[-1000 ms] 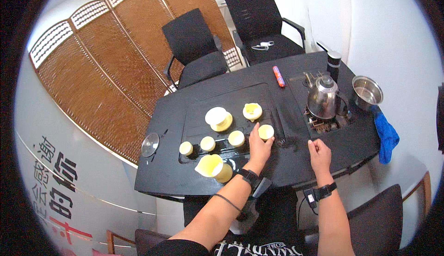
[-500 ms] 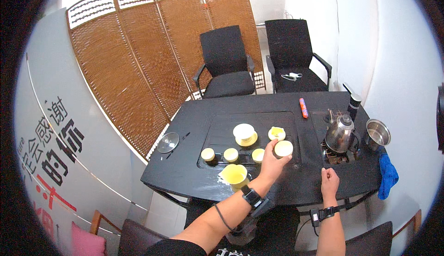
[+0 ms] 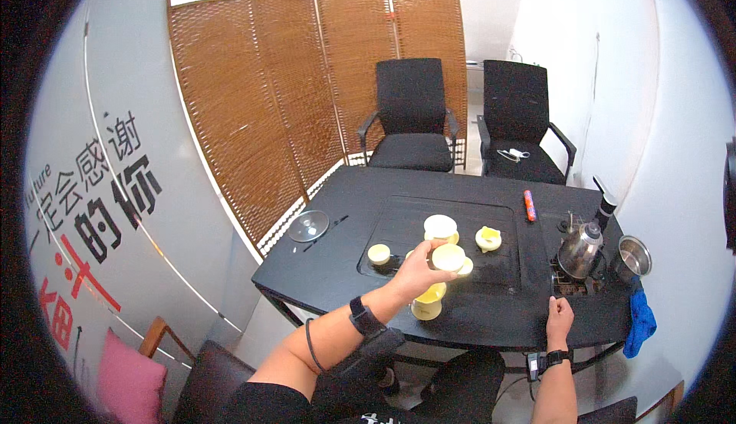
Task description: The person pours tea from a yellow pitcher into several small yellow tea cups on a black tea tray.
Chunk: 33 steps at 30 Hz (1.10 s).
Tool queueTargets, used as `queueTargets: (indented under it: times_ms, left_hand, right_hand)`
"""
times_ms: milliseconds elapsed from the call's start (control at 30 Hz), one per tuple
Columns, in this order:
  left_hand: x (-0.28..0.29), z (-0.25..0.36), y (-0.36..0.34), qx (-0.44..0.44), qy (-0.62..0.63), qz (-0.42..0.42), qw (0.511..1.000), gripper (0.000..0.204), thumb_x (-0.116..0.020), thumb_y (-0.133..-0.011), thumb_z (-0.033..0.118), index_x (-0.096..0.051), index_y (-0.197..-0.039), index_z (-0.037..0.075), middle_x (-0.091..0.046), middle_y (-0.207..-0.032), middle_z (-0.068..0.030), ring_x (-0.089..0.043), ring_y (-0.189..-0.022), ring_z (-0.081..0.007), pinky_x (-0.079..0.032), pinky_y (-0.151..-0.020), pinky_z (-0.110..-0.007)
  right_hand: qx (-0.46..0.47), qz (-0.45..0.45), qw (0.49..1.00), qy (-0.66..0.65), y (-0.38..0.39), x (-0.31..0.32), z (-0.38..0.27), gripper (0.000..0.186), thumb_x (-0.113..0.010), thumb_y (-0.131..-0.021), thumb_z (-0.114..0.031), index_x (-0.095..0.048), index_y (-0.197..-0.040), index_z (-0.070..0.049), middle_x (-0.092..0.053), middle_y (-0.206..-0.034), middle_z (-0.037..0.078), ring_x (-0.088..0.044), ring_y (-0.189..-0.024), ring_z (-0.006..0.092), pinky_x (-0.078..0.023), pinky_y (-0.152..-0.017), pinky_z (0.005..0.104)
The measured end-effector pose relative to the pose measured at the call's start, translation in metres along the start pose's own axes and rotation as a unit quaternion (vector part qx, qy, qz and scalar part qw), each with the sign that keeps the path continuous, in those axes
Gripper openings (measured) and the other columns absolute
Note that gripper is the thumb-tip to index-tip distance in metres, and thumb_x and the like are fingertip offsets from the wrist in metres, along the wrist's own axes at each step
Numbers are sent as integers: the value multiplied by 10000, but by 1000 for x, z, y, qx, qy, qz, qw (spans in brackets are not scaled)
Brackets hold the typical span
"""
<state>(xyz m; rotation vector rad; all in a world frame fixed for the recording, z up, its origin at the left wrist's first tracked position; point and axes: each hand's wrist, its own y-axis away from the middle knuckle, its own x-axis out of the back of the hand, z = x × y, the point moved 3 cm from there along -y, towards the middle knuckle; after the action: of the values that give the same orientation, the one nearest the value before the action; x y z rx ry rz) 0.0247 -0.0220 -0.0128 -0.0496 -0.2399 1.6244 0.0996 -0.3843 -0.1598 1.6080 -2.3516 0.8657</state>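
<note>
Pinched between the thumb and fingers of my left hand [image 3: 418, 272] is a small pale-yellow teacup [image 3: 448, 257], raised over the black tea tray [image 3: 502, 259]. Behind it stands a pale lidded tea bowl [image 3: 440, 227], and to its right a yellow tea strainer [image 3: 488, 239]. One teacup [image 3: 379, 254] sits left of my hand; another is mostly hidden behind the fingers, and a third shows beside the held one. Nearer to me is a yellow pitcher [image 3: 428, 301]. My right hand [image 3: 560, 315], a loose fist, rests near the table's front edge with nothing visible in it.
A steel kettle [image 3: 580, 252] stands on the right, with a steel pot [image 3: 634, 257] and a blue cloth [image 3: 639, 324] by the edge. Farther back lies an orange-red tube [image 3: 530, 205]. A glass lid [image 3: 308, 226] is at the left. Two black chairs [image 3: 410, 98] stand beyond the table.
My left hand has carried the teacup leftward, from near the strainer to in front of the lidded bowl. The whole view has shifted; my right hand stays at the table's edge.
</note>
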Motion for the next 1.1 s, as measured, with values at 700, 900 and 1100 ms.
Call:
queueTargets:
  times_ms: [700,900,1100]
  left_hand:
    - [60,10,21,54,11,-32,998,574,-714,-702,-22,-437,-1205,-14,-560,-1095,-95,-555,-1031,-177,-457,-897,-286]
    - [54,17,20,56,8,-50,997,622,-721,-694,-9,-423,-1240,-5,-555,-1133,-81,-555,-1038,-166,-456,-901,-289]
    - [44,24,16,44,-27,-50,997,648,-712,-701,-13,-402,-1269,-11,-554,-1145,-90,-552,-1051,-173,-447,-920,-292]
  right_hand:
    - [1,-17,999,45,-3,2,-7,362,-570,-886,-271,-422,-671,-20,-390,-601,69,-386,-560,169,-349,-547,328]
    - [4,-6,999,34,-1,1,-3,364,-577,-877,-295,-463,-677,-14,-421,-556,71,-403,-518,188,-357,-531,340]
    - [-2,-6,998,55,-2,2,-8,352,-587,-866,-303,-488,-686,-17,-481,-583,88,-442,-530,212,-376,-541,342]
